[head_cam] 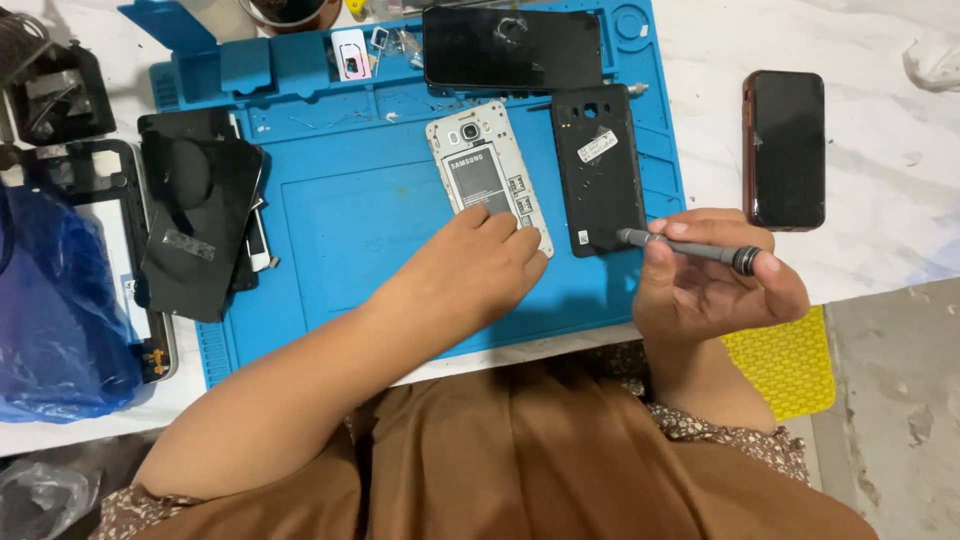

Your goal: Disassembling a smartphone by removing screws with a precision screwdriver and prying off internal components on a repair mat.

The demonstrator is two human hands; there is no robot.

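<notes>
Opened phone: silver-framed smartphone [489,175] with its back removed and grey battery exposed, lay face down on the blue silicone repair mat [340,230], near the mat's middle, within easy reach of both hands.
Left hand: left hand [470,275] rested palm down, fingertips pressed on the phone's lower end, apparently to pin it flat against sliding; fingers together, closed around nothing.
Right hand: right hand [705,285] held palm up just off the mat's right edge, fingers curled around a slim grey precision screwdriver [690,248], tip aimed left toward the phone.
Back cover: black plastic rear cover [598,165], inner side up, set just beside the phone on its right, likely parked out of the working spot.
Spare parts: black glass panel [512,45] at the mat's top edge; stacked dark phone parts [195,220] heaped on the mat's left border.
Off the mat: dark smartphone in a reddish case [785,150] lay apart on the white tabletop [880,90]; blue plastic bag [50,310] at far left.
</notes>
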